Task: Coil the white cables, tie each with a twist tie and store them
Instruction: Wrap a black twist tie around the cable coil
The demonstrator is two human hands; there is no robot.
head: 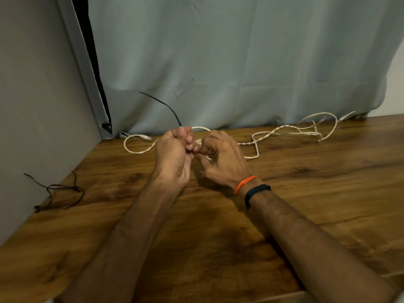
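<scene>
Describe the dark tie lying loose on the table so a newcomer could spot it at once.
Start at the grey wall on the left and follow it down to the wooden table. The tangled dark tie lies at that near-left edge, untouched; the other dark tie sticks up from the left hand.

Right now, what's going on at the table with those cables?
A person has both hands raised together over the wooden table. The left hand grips a black twist tie that sticks up from its fist, along with a bit of white cable. The right hand pinches the cable beside it. Most of the white cable lies uncoiled and tangled toward the curtain. More dark ties lie at the left edge. Nothing looks tied yet.
</scene>
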